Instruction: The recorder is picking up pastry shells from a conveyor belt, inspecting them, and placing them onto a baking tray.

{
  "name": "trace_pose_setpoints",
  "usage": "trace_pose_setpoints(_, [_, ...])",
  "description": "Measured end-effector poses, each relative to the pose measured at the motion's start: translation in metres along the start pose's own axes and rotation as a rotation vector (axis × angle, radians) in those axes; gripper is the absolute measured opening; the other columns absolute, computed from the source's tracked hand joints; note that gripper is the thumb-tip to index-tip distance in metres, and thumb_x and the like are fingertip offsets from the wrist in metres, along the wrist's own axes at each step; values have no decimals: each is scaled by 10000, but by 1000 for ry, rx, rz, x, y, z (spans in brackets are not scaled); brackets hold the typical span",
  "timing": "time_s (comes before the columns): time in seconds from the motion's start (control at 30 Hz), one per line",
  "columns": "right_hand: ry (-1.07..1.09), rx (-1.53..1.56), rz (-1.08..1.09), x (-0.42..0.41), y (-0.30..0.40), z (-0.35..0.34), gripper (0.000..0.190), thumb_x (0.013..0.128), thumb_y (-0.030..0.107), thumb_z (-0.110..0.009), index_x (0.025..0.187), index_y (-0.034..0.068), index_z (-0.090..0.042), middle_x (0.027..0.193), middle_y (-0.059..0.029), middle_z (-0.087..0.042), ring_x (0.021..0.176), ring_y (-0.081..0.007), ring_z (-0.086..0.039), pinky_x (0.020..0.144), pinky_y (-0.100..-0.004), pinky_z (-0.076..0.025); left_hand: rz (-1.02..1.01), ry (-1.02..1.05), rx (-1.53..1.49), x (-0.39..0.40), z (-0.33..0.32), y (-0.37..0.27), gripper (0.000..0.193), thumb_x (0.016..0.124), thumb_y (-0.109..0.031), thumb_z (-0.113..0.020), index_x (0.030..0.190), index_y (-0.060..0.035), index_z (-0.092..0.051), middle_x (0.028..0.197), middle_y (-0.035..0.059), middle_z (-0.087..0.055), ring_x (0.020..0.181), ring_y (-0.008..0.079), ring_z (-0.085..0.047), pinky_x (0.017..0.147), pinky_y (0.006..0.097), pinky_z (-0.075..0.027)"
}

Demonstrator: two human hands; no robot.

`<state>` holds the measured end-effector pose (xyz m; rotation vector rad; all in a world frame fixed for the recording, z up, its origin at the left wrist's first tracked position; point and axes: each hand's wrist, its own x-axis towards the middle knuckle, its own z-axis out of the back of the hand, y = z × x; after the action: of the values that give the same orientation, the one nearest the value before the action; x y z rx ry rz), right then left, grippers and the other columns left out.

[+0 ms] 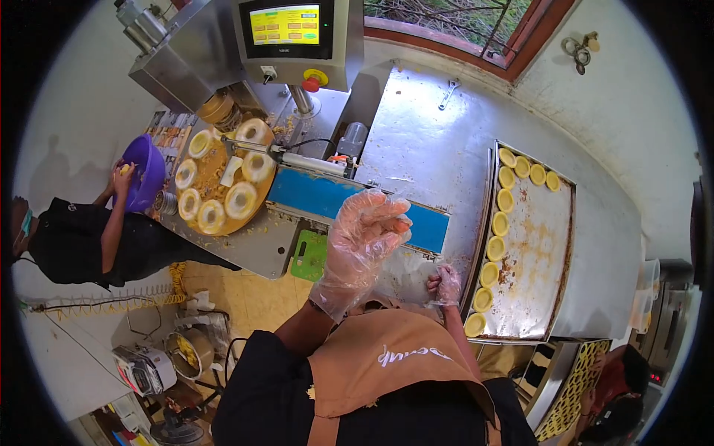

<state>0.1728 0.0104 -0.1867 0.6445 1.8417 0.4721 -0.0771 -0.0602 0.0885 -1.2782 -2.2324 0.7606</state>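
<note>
My left hand (362, 251), in a clear plastic glove, is raised over the near side of a blue conveyor belt (312, 192). Its fingers are loosely curled; I see nothing in them, but part of the palm is hidden. Lower down, my right hand (446, 285), also gloved, rests by the metal table's near edge with curled fingers and nothing visible in it. Just right of it is a metal baking tray (535, 245) with pale yellow tart shells (495, 248) lined along its left and far sides.
A machine with a touchscreen (285, 25) stands over a round turntable (223, 167) of ring-shaped moulds. At left a person (72, 240) works at a purple basin (148, 173). A wrench (448, 95) lies far back. Another person (613, 390) is beside a full tray (574, 390) at lower right.
</note>
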Motion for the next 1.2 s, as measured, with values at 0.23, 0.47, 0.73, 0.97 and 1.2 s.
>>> trace_pose_setpoints(0.23, [-30, -55, 30, -5, 4, -4, 76, 892, 176, -501, 924, 130, -451, 588, -22, -440, 417, -86, -383, 341, -195, -273, -139, 18, 69, -7, -12, -1, 485, 721, 121, -637, 1128, -69, -456, 927, 49, -538, 830, 138, -535, 762, 296, -469])
trace_pose_setpoints(0.47, [-63, -102, 58, 1, 1, -6, 77, 893, 167, -496, 926, 122, -444, 588, -29, -442, 411, -77, -364, 341, -191, -269, -347, -33, 313, -10, -16, 0, 474, 712, 89, -656, 1100, -83, -445, 847, 16, -494, 814, 139, -523, 690, 281, -458])
trace_pose_setpoints(0.73, [-30, -138, 91, 3, -1, 0, 75, 888, 158, -503, 899, 134, -433, 583, -19, -436, 419, -71, -364, 345, -192, -270, -427, 128, 451, -9, 1, 11, 410, 716, 145, -571, 1033, -53, -404, 905, 80, -522, 799, 126, -543, 735, 301, -488])
trace_pose_setpoints(0.97, [-26, -96, 80, 2, -1, -2, 79, 889, 167, -504, 895, 143, -429, 582, -17, -434, 413, -70, -360, 342, -189, -269, -307, -82, 474, -9, -22, 3, 329, 702, 121, -671, 875, -64, -461, 831, 41, -509, 751, 115, -546, 683, 276, -479])
trace_pose_setpoints(1.2, [-41, -87, 84, 0, 0, -5, 82, 888, 157, -506, 916, 127, -435, 580, -28, -437, 414, -76, -369, 343, -192, -275, -449, 61, 835, -10, -15, -6, 163, 749, -13, -687, 872, -48, -585, 855, 62, -531, 866, 175, -539, 728, 313, -463])
